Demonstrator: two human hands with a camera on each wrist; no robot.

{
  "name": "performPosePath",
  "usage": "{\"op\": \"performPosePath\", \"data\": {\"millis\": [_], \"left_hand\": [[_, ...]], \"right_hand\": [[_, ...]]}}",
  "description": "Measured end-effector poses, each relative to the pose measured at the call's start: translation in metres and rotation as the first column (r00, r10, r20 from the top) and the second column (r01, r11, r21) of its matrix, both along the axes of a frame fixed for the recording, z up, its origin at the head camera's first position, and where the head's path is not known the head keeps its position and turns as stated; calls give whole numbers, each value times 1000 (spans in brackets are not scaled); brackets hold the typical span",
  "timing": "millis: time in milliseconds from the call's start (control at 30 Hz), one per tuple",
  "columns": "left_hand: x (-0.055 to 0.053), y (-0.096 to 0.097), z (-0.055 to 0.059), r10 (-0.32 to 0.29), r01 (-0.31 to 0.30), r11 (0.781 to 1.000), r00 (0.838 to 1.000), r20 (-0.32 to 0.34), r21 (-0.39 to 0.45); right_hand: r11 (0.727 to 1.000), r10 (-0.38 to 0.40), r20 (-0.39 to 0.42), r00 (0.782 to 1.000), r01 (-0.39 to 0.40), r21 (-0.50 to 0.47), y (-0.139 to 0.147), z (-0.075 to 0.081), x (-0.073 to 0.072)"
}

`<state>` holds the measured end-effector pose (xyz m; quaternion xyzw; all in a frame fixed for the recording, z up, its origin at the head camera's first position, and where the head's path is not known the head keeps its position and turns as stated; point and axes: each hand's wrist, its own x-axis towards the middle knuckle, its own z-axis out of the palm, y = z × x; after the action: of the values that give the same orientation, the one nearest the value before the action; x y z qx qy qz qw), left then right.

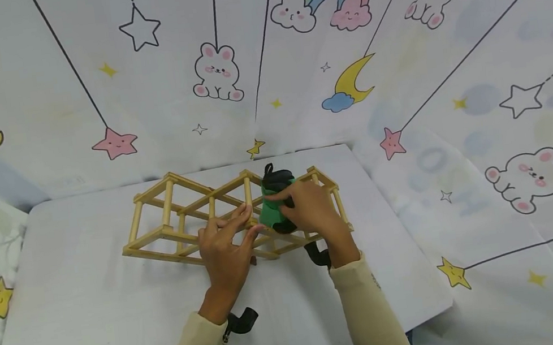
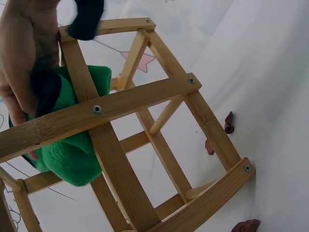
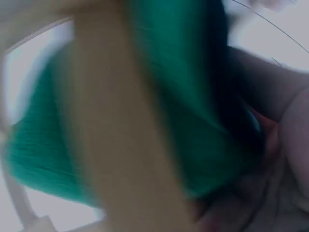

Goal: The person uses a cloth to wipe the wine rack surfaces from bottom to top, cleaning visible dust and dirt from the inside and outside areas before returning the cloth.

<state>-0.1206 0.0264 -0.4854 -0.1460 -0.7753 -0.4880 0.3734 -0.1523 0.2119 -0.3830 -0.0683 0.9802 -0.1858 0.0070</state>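
Observation:
A light wooden rack (image 1: 165, 230) of slats and round dowels stands across the table in the head view. My left hand (image 1: 226, 252) is at its front middle, thumb and fingers holding the frame by an upright dowel. My right hand (image 1: 308, 208) grips a green cloth piece with black parts (image 1: 272, 213) inside the rack's right half. Black padded ends show above and below the green, with a small black loop on top. In the left wrist view the green cloth (image 2: 72, 154) bulges behind crossing slats. A blurred slat (image 3: 120, 121) covers part of it in the right wrist view.
The white tabletop (image 1: 82, 308) carries the rack, with the patterned sheet (image 1: 170, 93) rising behind and to the right. Small brown pieces (image 2: 246, 226) lie on the table by the rack. Black wrist cameras (image 1: 242, 320) hang under both wrists.

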Motion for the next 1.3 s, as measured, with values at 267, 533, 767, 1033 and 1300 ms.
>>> {"op": "performPosePath", "data": {"millis": [267, 533, 767, 1033, 1300], "left_hand": [[1, 1, -1, 7, -7, 1000, 1000, 6, -6], [0, 0, -1, 5, -5, 1000, 1000, -12, -9], [-1, 0, -2, -1, 1, 1000, 1000, -11, -8], [1, 2, -2, 8, -9, 1000, 1000, -12, -3], [0, 2, -2, 2, -2, 1000, 1000, -13, 6]], "right_hand": [[973, -192, -247, 950, 152, -172, -7, -11, -17], [1000, 8, 69, 998, -8, 10, 5, 1, -12], [941, -265, -359, 895, 159, -298, -3, -4, -17], [984, -170, -115, 979, 162, -75, -8, -10, -23], [966, -240, -215, 947, 211, -150, -2, -2, -25]]}}
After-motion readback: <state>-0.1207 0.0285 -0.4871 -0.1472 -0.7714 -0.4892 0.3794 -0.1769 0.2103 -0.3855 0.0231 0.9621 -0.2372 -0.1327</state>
